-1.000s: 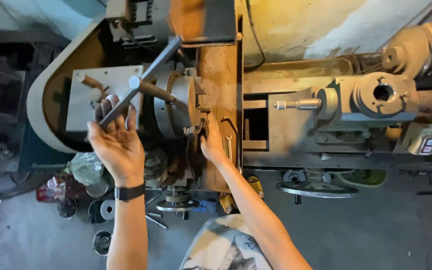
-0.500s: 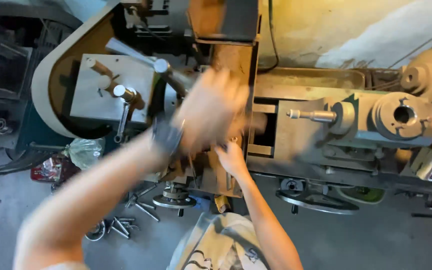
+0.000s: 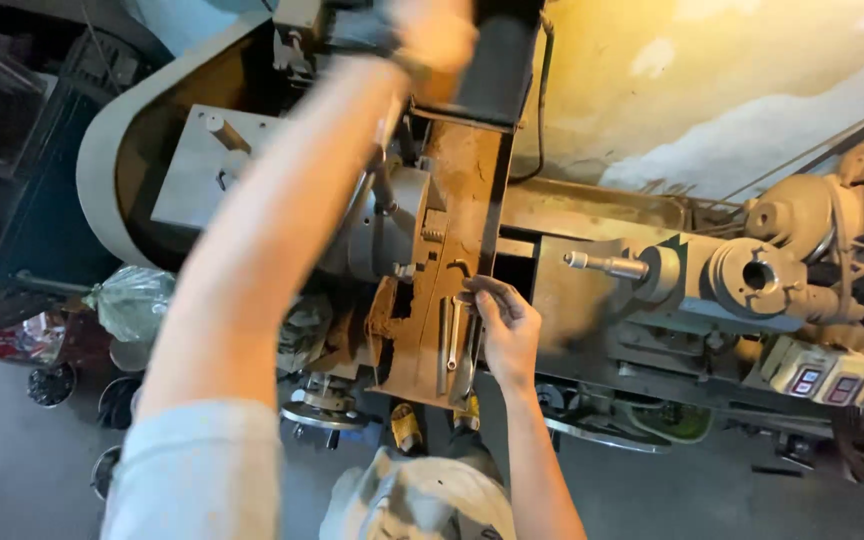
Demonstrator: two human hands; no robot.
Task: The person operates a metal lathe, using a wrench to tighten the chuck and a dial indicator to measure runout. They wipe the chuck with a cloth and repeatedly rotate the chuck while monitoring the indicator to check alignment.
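Right hand: the right hand (image 3: 508,325) rests on the edge of the rusty brown tray (image 3: 452,180) that sits across the lathe, its fingers (image 3: 482,292) curled over the small tools lying there; whether they pinch one or only touch it I cannot tell
Left hand: the left hand (image 3: 432,35) is raised to the top of the machine by the dark housing (image 3: 497,70), badly blurred, so whether its fingers are open or closed cannot be told
Thing in hand: slim metal tools (image 3: 449,340), like hex keys or thin wrenches, lying lengthwise in the tray's grooves, grey against the rust, just beside the right fingertips
Doing it well: judged from this, pick one tool by its shank with fingertip grip, lift it straight out so the neighbours stay put, and keep sleeves off the chuck (image 3: 377,235)
Nearby: tailstock (image 3: 742,275) with its spindle pointing left, well apart to the right; control buttons (image 3: 832,385) lower right; grey belt guard (image 3: 122,150) on the left
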